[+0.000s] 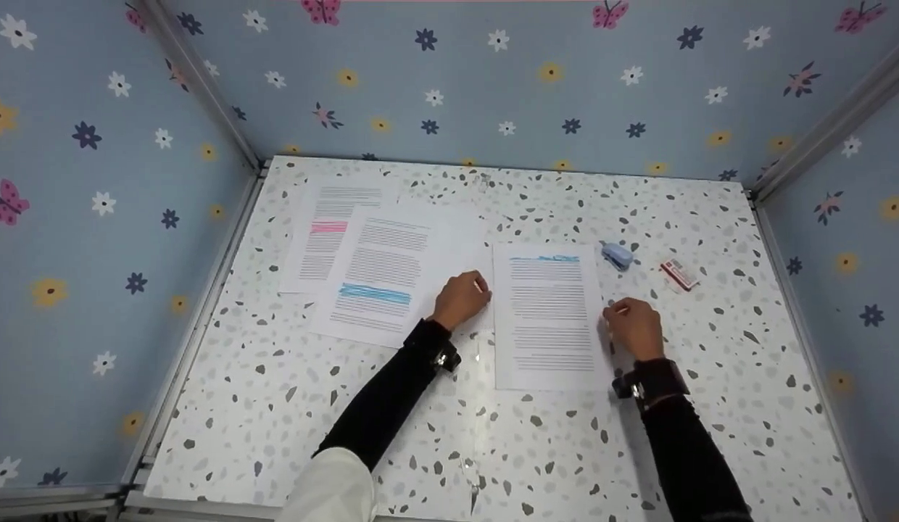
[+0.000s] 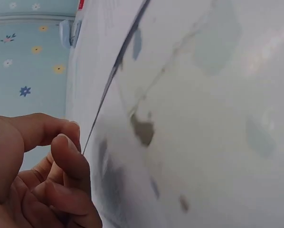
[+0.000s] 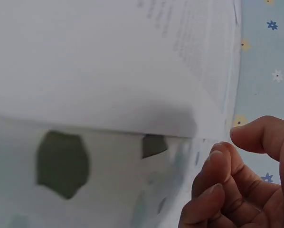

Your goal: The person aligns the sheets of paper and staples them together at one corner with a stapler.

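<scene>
- Sheet (image 1: 551, 319) of printed lines, with blue marking across its far end, is on the right half of the table (image 1: 225, 420), between the two hands.
- Left hand (image 1: 462, 301) is at the left edge of the paper, thumb and forefinger pinching it, the other fingers curled in.
- Right hand (image 1: 636, 330) is at the right edge, thumb bent towards the fingertips; whether it grasps the paper or only touches it, I cannot tell.
- Stapler (image 1: 617, 256), pale blue, sits just beside the far right corner.
- Box (image 1: 680, 275), red and white, lies right of the stapler and slightly nearer, apart from it.
- Blue-marked page (image 1: 391, 254) lies left of the left hand, partly covering the pink-marked page (image 1: 312, 254) farther left.
- Flowered walls (image 1: 493, 80) border the table left, far and right.
</scene>
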`<state>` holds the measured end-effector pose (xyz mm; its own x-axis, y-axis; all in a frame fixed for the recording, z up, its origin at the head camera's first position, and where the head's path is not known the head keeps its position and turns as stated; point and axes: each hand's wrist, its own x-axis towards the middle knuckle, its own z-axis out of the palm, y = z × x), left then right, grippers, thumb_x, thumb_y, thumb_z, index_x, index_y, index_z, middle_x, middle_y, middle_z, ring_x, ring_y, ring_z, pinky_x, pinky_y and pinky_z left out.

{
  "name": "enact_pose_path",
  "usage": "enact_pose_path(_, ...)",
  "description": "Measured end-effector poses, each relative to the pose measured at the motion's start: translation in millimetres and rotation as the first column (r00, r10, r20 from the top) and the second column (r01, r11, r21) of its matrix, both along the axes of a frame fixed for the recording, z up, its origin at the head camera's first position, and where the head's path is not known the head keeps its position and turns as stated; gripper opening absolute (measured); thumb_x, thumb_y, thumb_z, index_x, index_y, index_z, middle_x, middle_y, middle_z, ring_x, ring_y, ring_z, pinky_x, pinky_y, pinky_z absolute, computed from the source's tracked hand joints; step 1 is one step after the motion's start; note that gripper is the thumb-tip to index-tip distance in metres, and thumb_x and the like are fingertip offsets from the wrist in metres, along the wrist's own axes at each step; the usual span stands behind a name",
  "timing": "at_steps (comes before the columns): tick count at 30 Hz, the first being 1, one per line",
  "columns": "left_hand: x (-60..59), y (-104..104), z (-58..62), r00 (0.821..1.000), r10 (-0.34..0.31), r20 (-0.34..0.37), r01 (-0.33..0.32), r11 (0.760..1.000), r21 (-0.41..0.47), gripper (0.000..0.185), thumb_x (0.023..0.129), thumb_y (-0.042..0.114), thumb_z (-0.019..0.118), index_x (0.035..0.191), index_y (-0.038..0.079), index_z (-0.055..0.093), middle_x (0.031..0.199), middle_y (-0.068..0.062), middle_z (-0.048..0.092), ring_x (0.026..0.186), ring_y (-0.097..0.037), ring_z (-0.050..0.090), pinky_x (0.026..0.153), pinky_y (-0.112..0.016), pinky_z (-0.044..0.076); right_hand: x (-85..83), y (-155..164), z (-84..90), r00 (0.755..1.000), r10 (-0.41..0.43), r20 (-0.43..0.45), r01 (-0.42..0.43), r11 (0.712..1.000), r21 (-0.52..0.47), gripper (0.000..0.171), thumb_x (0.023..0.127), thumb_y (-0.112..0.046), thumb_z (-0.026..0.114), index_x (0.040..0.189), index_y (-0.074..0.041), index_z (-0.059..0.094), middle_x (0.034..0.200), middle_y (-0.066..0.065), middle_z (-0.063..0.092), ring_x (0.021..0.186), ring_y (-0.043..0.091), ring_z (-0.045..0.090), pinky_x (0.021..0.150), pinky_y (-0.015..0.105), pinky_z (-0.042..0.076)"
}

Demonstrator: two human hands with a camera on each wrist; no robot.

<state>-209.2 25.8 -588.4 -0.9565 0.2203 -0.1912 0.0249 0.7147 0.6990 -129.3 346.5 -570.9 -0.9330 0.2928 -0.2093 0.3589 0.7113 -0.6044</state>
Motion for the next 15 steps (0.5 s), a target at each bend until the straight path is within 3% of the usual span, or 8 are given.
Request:
enact_pose_path(6, -14.6, -49.8, 21.9, 0.996, 0.061, -0.068, -0.058, 0.997, 0.05, 0.011, 0.098, 0.02, 0.064, 0.093, 0.011, 0.067, 0.079, -0.001, 0.072, 0.064, -0.017, 0.064, 0.056, -0.031, 0.044, -15.7, -27.4, 20.4, 0.989, 0.062, -0.137, -0.068, 0.997, -0.041, 0.027, 0.098, -0.026, 0.062, 0.102, -0.001, 0.073, 0.083, 0.017, 0.07, 0.067, 0.026, 0.064, 0.059, 0.036, 0.046)
enact_pose_path(11, -22.7, -91.0, 28.2, 0.984, 0.15, -0.096, -0.149, 0.989, 0.014, 0.009, 0.096, 0.02, 0.064, 0.092, 0.012, 0.067, 0.081, -0.002, 0.072, 0.064, -0.019, 0.062, 0.055, -0.033, 0.044, -28.6, -57.9, 31.6, 0.981, 0.081, -0.177, -0.105, 0.986, -0.127, 0.029, 0.098, -0.027, 0.063, 0.105, -0.001, 0.074, 0.089, 0.019, 0.072, 0.074, 0.029, 0.07, 0.062, 0.033, 0.048)
enact_pose_path(15, -25.2, -120.1, 32.1, 0.974, 0.186, -0.127, -0.189, 0.982, -0.018, 0.01, 0.096, 0.019, 0.063, 0.093, 0.011, 0.068, 0.086, -0.006, 0.071, 0.07, -0.023, 0.064, 0.06, -0.037, 0.046, -39.1, -84.9, 39.1, 0.978, 0.085, -0.189, -0.125, 0.97, -0.21, 0.029, 0.099, -0.026, 0.064, 0.11, -0.001, 0.073, 0.099, 0.023, 0.072, 0.085, 0.033, 0.071, 0.067, 0.032, 0.051)
